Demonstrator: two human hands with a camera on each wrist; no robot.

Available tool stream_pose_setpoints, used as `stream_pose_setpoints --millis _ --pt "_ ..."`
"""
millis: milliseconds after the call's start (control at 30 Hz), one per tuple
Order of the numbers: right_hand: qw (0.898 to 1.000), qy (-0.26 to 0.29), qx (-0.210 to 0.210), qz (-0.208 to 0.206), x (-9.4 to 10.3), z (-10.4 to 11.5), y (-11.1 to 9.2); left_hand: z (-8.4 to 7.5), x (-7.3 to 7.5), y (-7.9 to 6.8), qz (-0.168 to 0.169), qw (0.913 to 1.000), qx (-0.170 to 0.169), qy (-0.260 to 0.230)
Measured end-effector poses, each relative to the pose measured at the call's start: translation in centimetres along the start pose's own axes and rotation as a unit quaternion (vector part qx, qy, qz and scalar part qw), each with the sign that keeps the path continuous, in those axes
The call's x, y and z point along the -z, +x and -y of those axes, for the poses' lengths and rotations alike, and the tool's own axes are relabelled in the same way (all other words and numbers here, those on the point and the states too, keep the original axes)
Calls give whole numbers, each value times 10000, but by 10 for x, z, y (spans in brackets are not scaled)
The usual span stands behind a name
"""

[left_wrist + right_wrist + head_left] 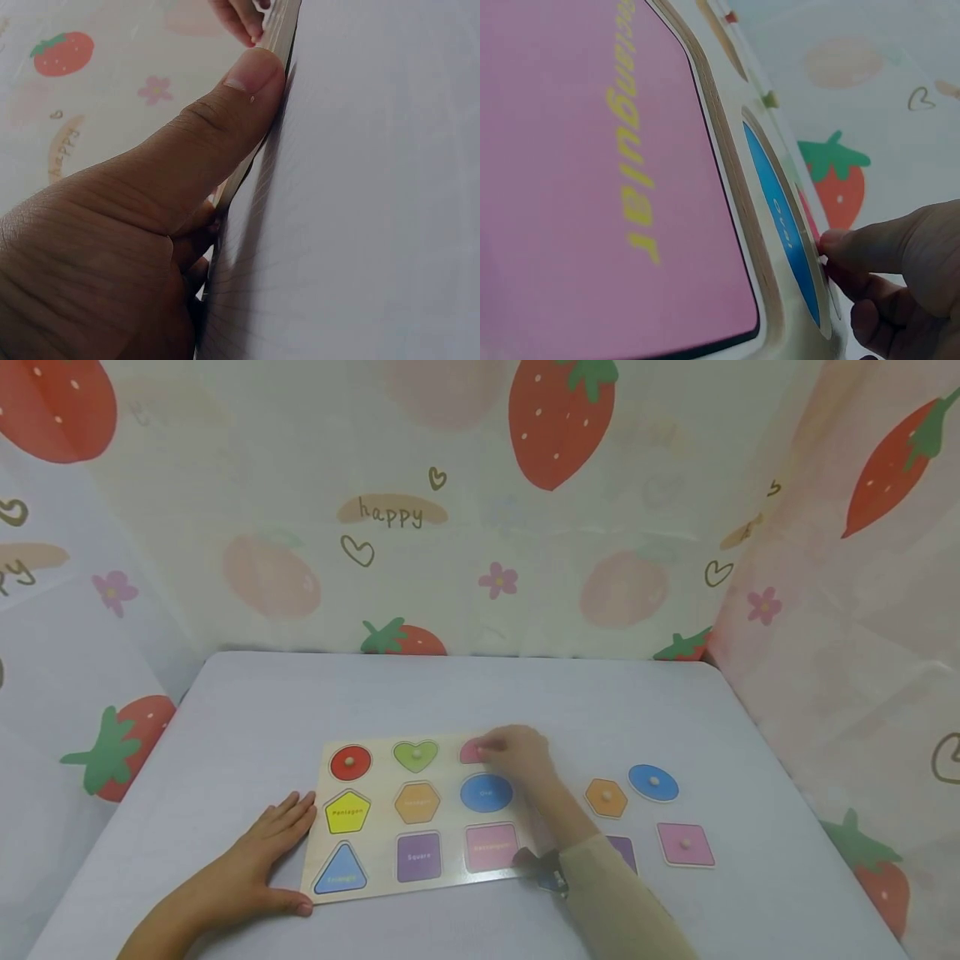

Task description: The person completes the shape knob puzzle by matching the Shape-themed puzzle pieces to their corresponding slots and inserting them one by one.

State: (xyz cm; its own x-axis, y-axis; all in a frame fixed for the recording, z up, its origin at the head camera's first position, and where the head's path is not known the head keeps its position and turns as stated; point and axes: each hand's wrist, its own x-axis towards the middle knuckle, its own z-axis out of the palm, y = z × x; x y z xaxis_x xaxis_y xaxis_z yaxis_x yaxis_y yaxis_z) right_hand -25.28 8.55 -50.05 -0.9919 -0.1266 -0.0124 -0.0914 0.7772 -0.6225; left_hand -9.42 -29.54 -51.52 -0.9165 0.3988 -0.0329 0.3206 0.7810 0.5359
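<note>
On the white counter [360,693], a shape board [382,817] is laid. Its left edge is touched by the left hand [266,852], the fingers held straight and the thumb spread apart. At the far right corner, a pink piece [468,753] is pinched by the right hand [521,756]; whether it is fully seated cannot be told. To the board's right, a pink rectangle [675,852], a blue oval [642,787] and an orange hexagon [597,792] are laid.
</note>
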Motion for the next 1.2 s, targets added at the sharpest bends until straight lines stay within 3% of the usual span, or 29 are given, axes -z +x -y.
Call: stream_pose_setpoints --millis 700,833,967,1200 --pt "9999 -40 67 -98 0 -1 4 -1 3 0 7 10000 53 -48" --pt "9997 236 41 8 3 -1 3 -2 3 0 40 9999 76 -74" --pt "9991 420 -46 106 10 1 -1 -2 3 0 39 10000 58 -45" --pt "9987 67 509 55 43 6 -16 -2 1 1 26 10000 5 -36"
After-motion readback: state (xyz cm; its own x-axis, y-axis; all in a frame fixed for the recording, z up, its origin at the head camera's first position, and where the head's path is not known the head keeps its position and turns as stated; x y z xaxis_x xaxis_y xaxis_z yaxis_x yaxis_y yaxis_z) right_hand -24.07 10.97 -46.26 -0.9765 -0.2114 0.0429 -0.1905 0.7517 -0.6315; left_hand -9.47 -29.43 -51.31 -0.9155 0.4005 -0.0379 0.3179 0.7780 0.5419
